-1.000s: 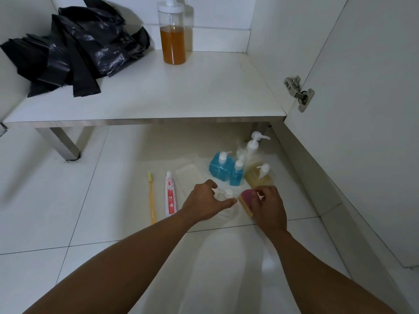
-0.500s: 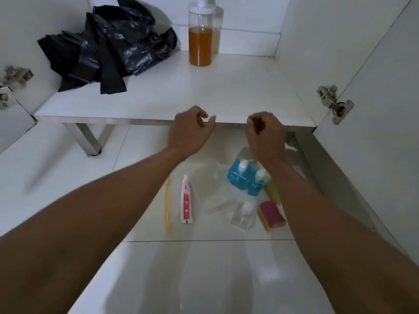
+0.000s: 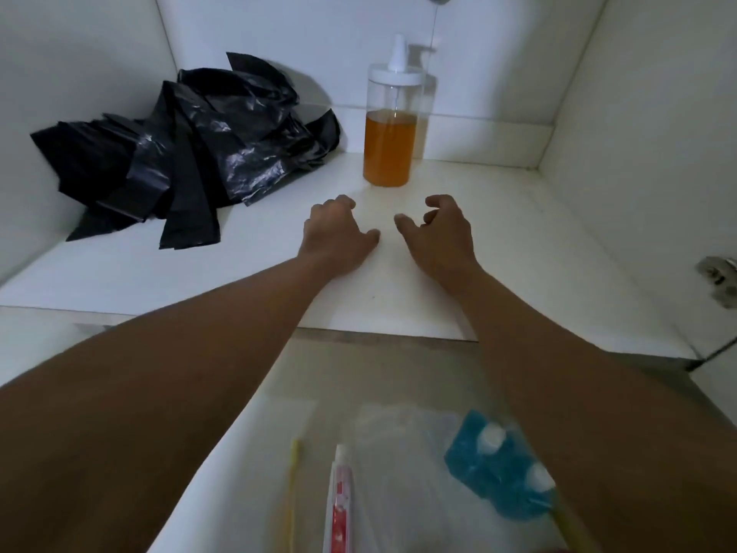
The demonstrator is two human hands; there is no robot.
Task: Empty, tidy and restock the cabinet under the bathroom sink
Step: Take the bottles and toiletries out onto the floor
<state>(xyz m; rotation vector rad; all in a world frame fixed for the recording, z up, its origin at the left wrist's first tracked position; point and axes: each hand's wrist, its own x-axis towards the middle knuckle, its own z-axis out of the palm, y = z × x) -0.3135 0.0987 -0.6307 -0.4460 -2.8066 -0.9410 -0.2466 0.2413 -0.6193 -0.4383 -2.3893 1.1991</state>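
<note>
Both my arms reach into the white cabinet (image 3: 518,249) over its floor panel. My left hand (image 3: 339,233) and my right hand (image 3: 438,233) hover side by side, fingers curled and apart, holding nothing. Just beyond them stands a clear pump bottle (image 3: 389,125) half full of orange liquid. A heap of black plastic bags (image 3: 191,153) lies at the back left of the cabinet. On the floor tiles in front lie a yellow toothbrush (image 3: 293,488), a red and white toothpaste tube (image 3: 339,500) and two blue bottles (image 3: 494,464) with white caps.
A clear plastic bag (image 3: 399,453) lies on the tiles beside the toothpaste tube. A metal door hinge (image 3: 720,281) sticks out at the cabinet's right side. A thin pipe (image 3: 434,18) hangs down from the top behind the pump bottle.
Both hands left the small items on the floor, rose past the cabinet's front edge and moved inward over its floor toward the orange bottle. The view moved closer in.
</note>
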